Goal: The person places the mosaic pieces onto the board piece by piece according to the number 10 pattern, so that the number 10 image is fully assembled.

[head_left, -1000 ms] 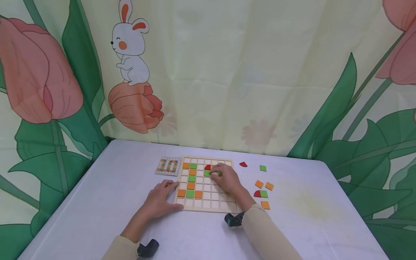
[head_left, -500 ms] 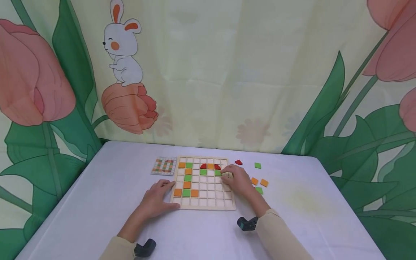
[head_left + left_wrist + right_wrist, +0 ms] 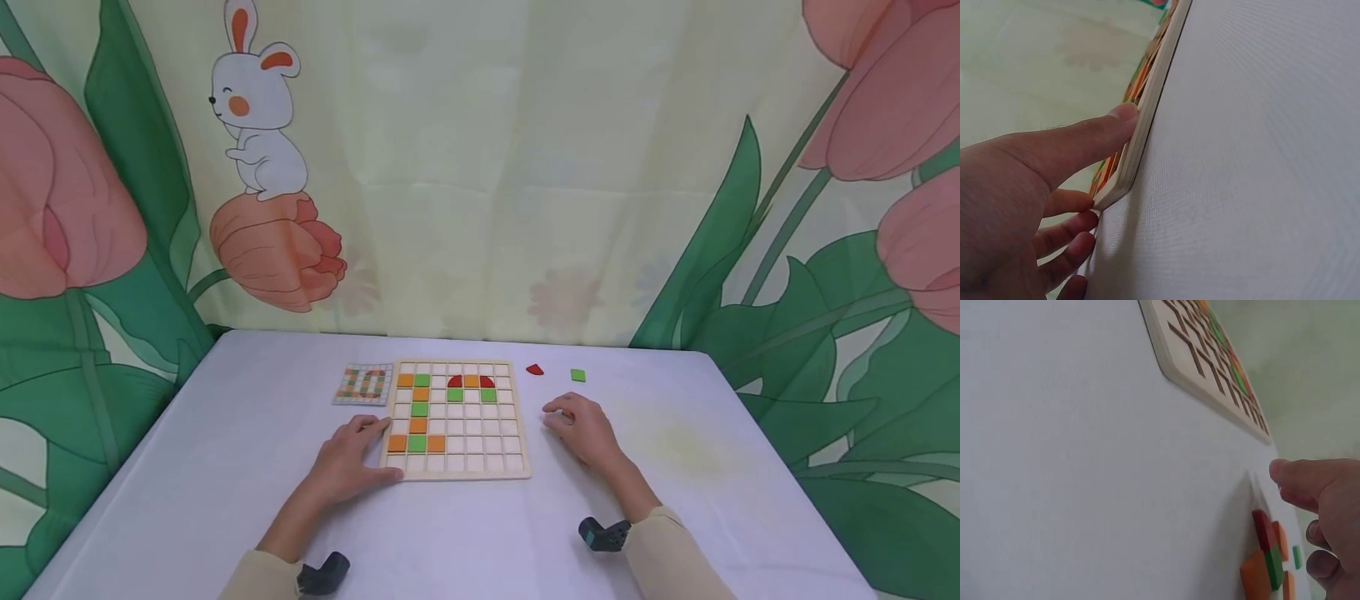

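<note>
A pale wooden grid board (image 3: 480, 444) lies flat on the white table, with orange tiles (image 3: 436, 444), green tiles (image 3: 488, 396) and two red quarter-round pieces (image 3: 454, 382) in its cells. My left hand (image 3: 347, 462) rests against its near left corner. In the left wrist view, the thumb touches the board's edge (image 3: 1147, 125), and the other fingertips lie around the corner. My right hand (image 3: 588, 429) hovers right of the board, fingers loosely bent and holding nothing. Below it, the right wrist view shows a loose red piece (image 3: 1264, 530), a green tile (image 3: 1274, 569) and orange tiles (image 3: 1255, 575).
A small pattern card (image 3: 363, 384) lies left of the board. At the back right are a loose red piece (image 3: 535, 369) and a green tile (image 3: 577, 375). A curtain (image 3: 465, 208) printed with tulips and a rabbit hangs behind the table.
My right hand has left the board's upper cells and moved right, over the loose pieces. Two green tiles under the red pieces are uncovered. My left hand keeps its place. The head view has shifted.
</note>
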The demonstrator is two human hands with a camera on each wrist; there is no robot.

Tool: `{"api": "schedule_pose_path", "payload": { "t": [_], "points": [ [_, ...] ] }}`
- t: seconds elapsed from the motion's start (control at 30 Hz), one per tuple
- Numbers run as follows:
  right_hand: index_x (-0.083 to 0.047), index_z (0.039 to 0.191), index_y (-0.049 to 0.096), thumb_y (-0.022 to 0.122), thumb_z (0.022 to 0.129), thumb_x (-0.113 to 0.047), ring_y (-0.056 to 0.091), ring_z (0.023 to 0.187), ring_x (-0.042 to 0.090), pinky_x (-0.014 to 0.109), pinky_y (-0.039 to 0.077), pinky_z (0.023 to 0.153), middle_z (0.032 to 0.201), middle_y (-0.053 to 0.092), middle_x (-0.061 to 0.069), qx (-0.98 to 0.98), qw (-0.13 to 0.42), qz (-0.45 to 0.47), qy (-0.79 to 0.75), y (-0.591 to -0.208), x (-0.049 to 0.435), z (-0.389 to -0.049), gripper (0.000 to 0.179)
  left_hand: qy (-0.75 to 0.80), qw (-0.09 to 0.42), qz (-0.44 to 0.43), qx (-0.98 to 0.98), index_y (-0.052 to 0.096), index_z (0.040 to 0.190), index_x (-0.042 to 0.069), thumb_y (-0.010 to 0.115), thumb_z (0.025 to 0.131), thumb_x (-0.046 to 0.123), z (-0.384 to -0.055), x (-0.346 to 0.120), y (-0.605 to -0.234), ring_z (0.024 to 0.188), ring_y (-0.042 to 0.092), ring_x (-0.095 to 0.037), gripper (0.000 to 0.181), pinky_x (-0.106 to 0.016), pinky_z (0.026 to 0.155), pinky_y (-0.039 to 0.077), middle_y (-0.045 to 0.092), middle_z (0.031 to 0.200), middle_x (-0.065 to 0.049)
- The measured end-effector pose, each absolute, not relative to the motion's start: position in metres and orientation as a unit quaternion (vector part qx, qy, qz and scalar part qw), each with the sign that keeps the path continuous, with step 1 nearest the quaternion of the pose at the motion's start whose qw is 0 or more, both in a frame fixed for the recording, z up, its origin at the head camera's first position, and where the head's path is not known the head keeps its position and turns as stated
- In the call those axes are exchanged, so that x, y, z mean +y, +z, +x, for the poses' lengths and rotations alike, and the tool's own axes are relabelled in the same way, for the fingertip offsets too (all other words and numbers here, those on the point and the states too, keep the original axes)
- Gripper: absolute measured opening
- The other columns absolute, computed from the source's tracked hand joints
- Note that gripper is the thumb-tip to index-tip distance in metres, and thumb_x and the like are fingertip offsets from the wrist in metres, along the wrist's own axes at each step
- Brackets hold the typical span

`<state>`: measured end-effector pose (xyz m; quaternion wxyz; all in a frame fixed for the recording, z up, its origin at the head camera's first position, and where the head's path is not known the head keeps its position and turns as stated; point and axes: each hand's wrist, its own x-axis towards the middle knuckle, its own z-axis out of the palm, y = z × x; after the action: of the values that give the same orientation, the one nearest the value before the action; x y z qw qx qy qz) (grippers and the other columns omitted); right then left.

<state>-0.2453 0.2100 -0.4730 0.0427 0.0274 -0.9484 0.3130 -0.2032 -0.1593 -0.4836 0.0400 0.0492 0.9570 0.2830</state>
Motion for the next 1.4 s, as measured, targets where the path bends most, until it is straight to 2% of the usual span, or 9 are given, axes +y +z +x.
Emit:
{"api": "schedule_pose_path", "payload": {
  "t": [0.2, 0.53, 0.73, 1.0, 1.13, 1.3, 1.4],
  "points": [
    [-0.014, 0.104, 0.075, 0.075, 0.084, -0.020, 0.059, 0.104, 0.025, 0.042, 0.054, 0.088, 0.112, 0.065, 0.006, -0.955, 0.066, 0.006, 0.290, -0.483, 0.232, -0.243, 0.021, 0.286, 0.036, 0.054, 0.956, 0.047, 0.144, 0.015, 0.084, 0.067, 0.048, -0.202, -0.163, -0.482, 0.128, 0.043, -0.033, 0.091, -0.060, 0.101, 0.038, 0.046, 0.142, -0.013],
    [-0.009, 0.111, 0.072, 0.070, 0.089, -0.020, 0.056, 0.115, 0.031, 0.048, 0.051, 0.095, 0.119, 0.062, 0.014, -0.958, 0.054, -0.045, 0.278, -0.485, 0.241, -0.249, 0.025, 0.290, 0.041, 0.056, 0.955, 0.047, 0.144, 0.016, 0.084, 0.067, 0.050, -0.202, -0.166, -0.485, 0.126, 0.044, -0.033, 0.092, -0.060, 0.100, 0.037, 0.046, 0.141, -0.012],
    [-0.009, 0.107, 0.072, 0.072, 0.087, -0.017, 0.057, 0.112, 0.030, 0.047, 0.051, 0.095, 0.114, 0.066, 0.012, -0.959, 0.048, -0.052, 0.275, -0.483, 0.241, -0.252, 0.022, 0.292, 0.041, 0.055, 0.954, 0.047, 0.144, 0.017, 0.084, 0.066, 0.051, -0.203, -0.165, -0.485, 0.126, 0.044, -0.032, 0.092, -0.059, 0.100, 0.038, 0.046, 0.141, -0.011],
    [-0.010, 0.104, 0.070, 0.073, 0.086, -0.018, 0.058, 0.103, 0.026, 0.041, 0.055, 0.087, 0.109, 0.067, 0.009, -0.958, 0.051, -0.054, 0.276, -0.484, 0.239, -0.254, 0.019, 0.289, 0.044, 0.055, 0.955, 0.048, 0.144, 0.017, 0.084, 0.066, 0.051, -0.204, -0.163, -0.484, 0.127, 0.044, -0.032, 0.093, -0.059, 0.100, 0.038, 0.046, 0.141, -0.011],
    [-0.009, 0.101, 0.070, 0.072, 0.085, -0.018, 0.057, 0.096, 0.024, 0.035, 0.056, 0.079, 0.105, 0.067, 0.009, -0.959, 0.050, -0.054, 0.275, -0.483, 0.238, -0.255, 0.018, 0.289, 0.044, 0.056, 0.955, 0.048, 0.144, 0.017, 0.084, 0.066, 0.052, -0.205, -0.163, -0.484, 0.127, 0.044, -0.032, 0.093, -0.059, 0.100, 0.038, 0.047, 0.141, -0.010],
    [-0.012, 0.102, 0.070, 0.073, 0.085, -0.020, 0.054, 0.089, 0.020, 0.025, 0.052, 0.068, 0.103, 0.066, 0.007, -0.957, 0.052, -0.052, 0.279, -0.482, 0.235, -0.256, 0.019, 0.290, 0.044, 0.055, 0.954, 0.047, 0.144, 0.018, 0.084, 0.066, 0.052, -0.205, -0.162, -0.485, 0.127, 0.043, -0.032, 0.092, -0.058, 0.100, 0.038, 0.047, 0.141, -0.010],
    [-0.012, 0.101, 0.070, 0.075, 0.084, -0.020, 0.053, 0.088, 0.020, 0.025, 0.050, 0.068, 0.105, 0.067, 0.007, -0.956, 0.056, -0.037, 0.286, -0.478, 0.232, -0.256, 0.020, 0.289, 0.045, 0.055, 0.955, 0.048, 0.144, 0.018, 0.084, 0.066, 0.051, -0.205, -0.162, -0.483, 0.127, 0.044, -0.031, 0.092, -0.058, 0.100, 0.039, 0.047, 0.141, -0.010]
  ]
}}
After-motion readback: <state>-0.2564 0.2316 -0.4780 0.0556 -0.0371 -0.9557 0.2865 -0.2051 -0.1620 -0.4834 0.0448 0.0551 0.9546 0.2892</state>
